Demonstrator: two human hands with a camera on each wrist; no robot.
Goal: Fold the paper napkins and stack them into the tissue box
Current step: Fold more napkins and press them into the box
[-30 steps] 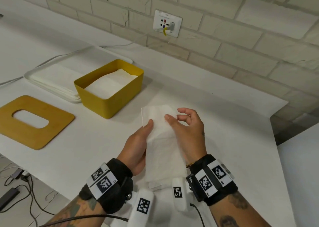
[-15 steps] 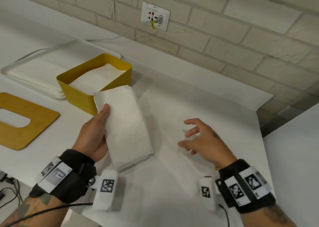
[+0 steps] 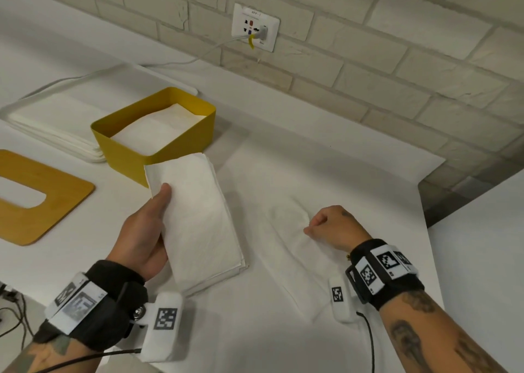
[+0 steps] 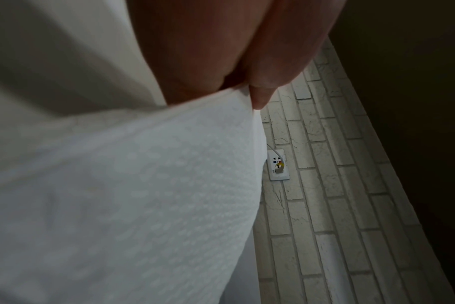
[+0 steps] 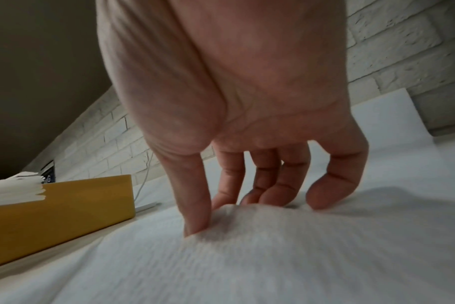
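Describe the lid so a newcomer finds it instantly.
Start at the yellow box near the middle of the white table. Look left toward the table's edge: the lid lies flat there. It's the only wooden piece, a rounded tan board with an oblong slot cut through it.

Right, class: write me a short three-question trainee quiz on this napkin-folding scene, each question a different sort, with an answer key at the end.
1. True or false: the wooden lid sits on top of the yellow tissue box.
2. Multiple choice: the left hand grips A) the white cable, B) a folded napkin, C) the wooden lid.
3. Fill in: the right hand pinches up a flat napkin lying on the ____.

Key
1. False: the lid lies flat on the table, left of the box.
2. B.
3. Table.
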